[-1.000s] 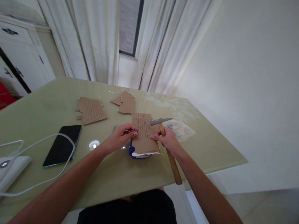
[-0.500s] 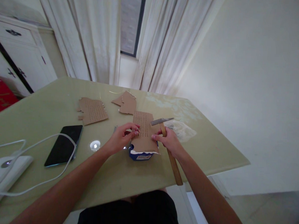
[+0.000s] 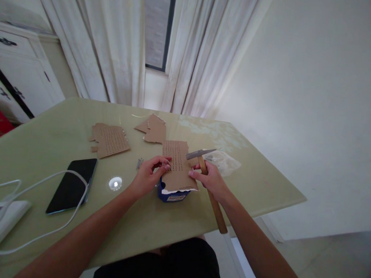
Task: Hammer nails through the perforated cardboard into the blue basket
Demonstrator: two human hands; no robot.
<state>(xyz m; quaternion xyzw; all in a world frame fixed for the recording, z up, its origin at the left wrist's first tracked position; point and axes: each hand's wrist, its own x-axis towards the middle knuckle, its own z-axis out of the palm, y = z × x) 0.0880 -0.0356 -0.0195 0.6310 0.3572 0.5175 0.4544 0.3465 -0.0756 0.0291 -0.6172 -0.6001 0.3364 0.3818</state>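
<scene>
The green table [image 3: 65, 150] carries all items; a phone [image 3: 71, 185] with a white cable [image 3: 46, 231] over it lies at its left, well apart from the work. The hammer [image 3: 215, 206] is the longest item. Its wooden handle runs from the near right, past the table edge, up to a metal head that sits just right of the cardboard strip [image 3: 176, 167], head axis left to right. The strip, marked with rows of small dots, rests on top of 1 blue box [image 3: 170, 194], with its long axis near to far and its near end overhanging the box. The strip lies between your 2 hands. Your right hand [image 3: 210, 179] is clenched around the handle close under the head, thumb tip touching the strip's right edge. Your left hand [image 3: 147, 176] is at the strip's left edge, thumb and forefinger pinched together on it. You cannot tell whether a small item sits between those fingertips [image 3: 166, 167]. 2 further cardboard pieces [image 3: 110, 140] lie at the far left, apart from both hands.
</scene>
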